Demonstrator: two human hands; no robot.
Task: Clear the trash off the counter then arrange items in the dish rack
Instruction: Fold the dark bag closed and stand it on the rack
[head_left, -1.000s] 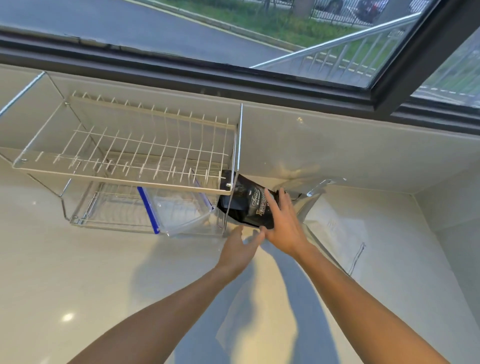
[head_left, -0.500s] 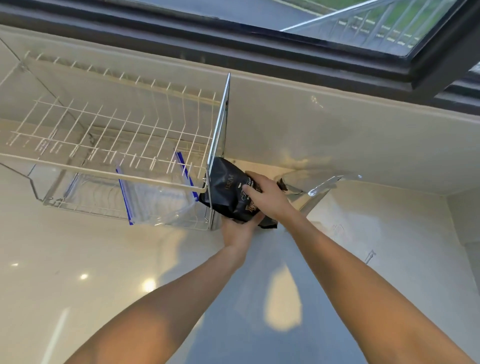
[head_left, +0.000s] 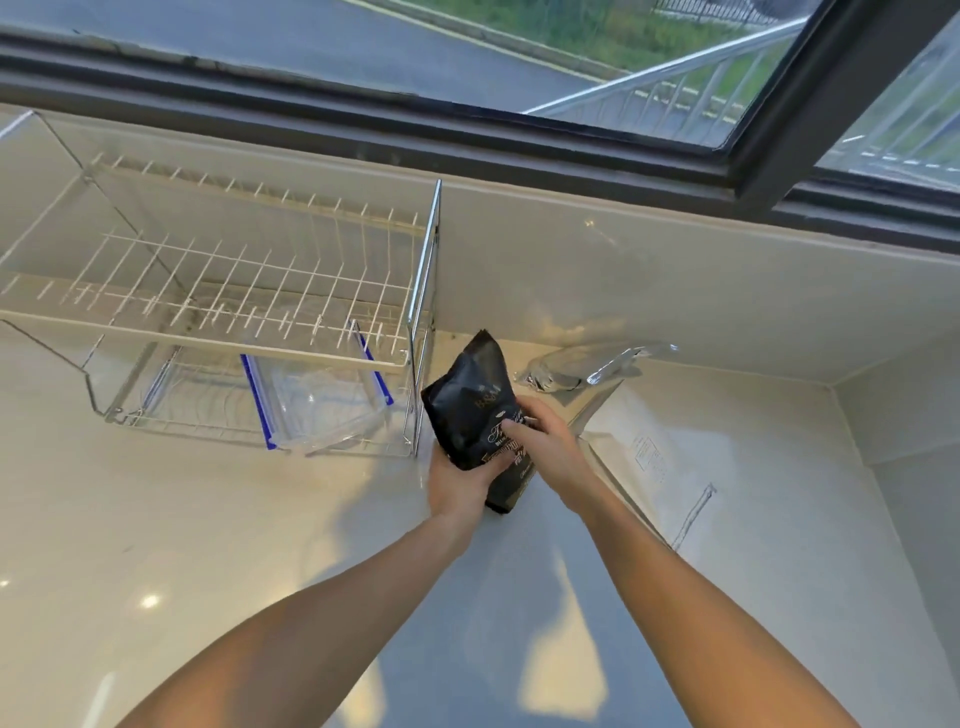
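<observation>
A black foil bag (head_left: 470, 405) with pale lettering is held just right of the two-tier wire dish rack (head_left: 218, 338). My left hand (head_left: 457, 480) grips its lower edge from below. My right hand (head_left: 545, 447) holds its right side, fingers curled over the printed face. A clear plastic container with blue clips (head_left: 317, 402) lies in the rack's lower tier. The upper tier holds nothing.
A crumpled clear plastic bag (head_left: 576, 366) lies on the white counter (head_left: 218, 545) behind my right hand, near the back wall. A clear sheet with faint print (head_left: 649, 457) lies flat to the right. A window runs along the back.
Both hands have closed on the black bag and pulled it off the rack's side toward me, tipping it more upright. One second ago the hands were just reaching it.
</observation>
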